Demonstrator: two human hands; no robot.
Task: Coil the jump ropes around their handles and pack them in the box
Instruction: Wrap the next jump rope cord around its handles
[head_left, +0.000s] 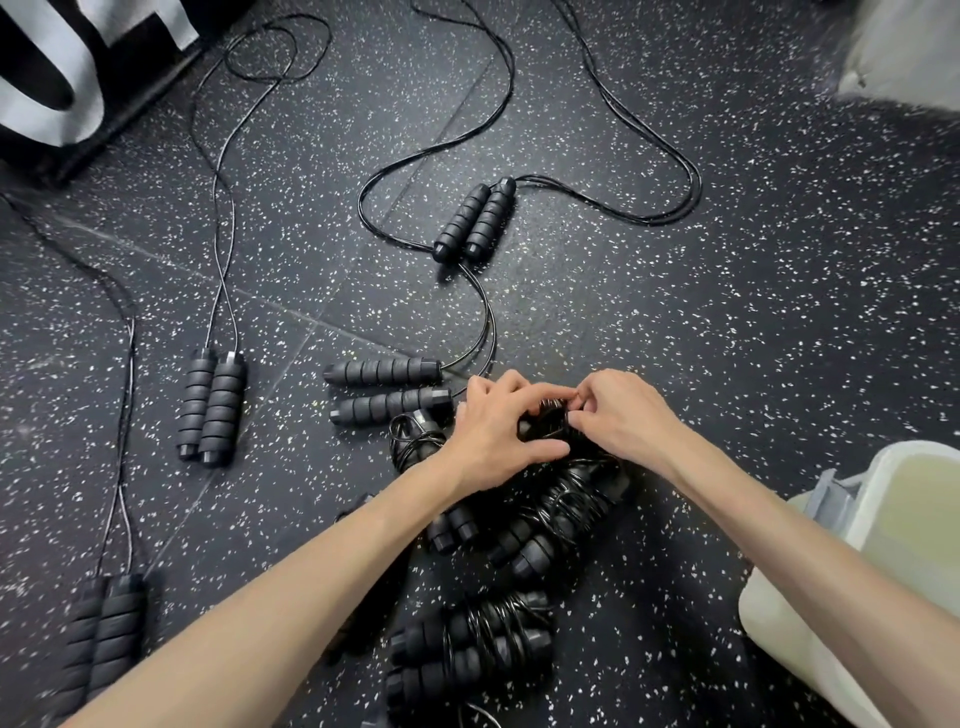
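Fingertips (574, 415) of my right hand (621, 415) pinch the thin cord atop the coiled rope (561, 499); left hand (491, 441) curls round the same bundle, dead centre. Nearest, at 6 o'clock, a finished bundle (467, 649). Box (883, 519) at 4 o'clock. Further out, uncoiled pairs of handles (210, 410) at 9 and 12 o'clock. Cord looks slick and springy, I judge; grip the foam handles.
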